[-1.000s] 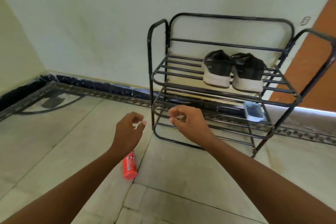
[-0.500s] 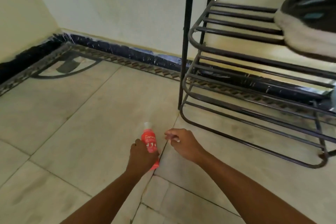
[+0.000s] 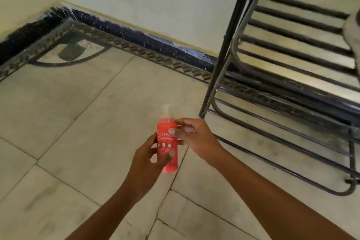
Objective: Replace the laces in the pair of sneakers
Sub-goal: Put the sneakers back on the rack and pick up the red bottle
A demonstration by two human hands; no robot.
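Head view shows your left hand (image 3: pixel 148 159) wrapped around the lower half of a red bottle (image 3: pixel 167 147), thumb across its front label and fingers curled behind it, holding it upright above the tiled floor (image 3: pixel 78 115). Your right hand (image 3: pixel 192 138) meets the bottle from three o'clock, thumb and fingertips pinching its upper part just below the pale, blurred pump top. Up at two o'clock stands a black metal shoe rack (image 3: pixel 292 60), its near leg planted on the floor close to your right hand. At the three o'clock edge of the frame, only a pale sliver of a sneaker (image 3: pixel 352 31) shows on the rack's upper shelf; its laces are out of sight.
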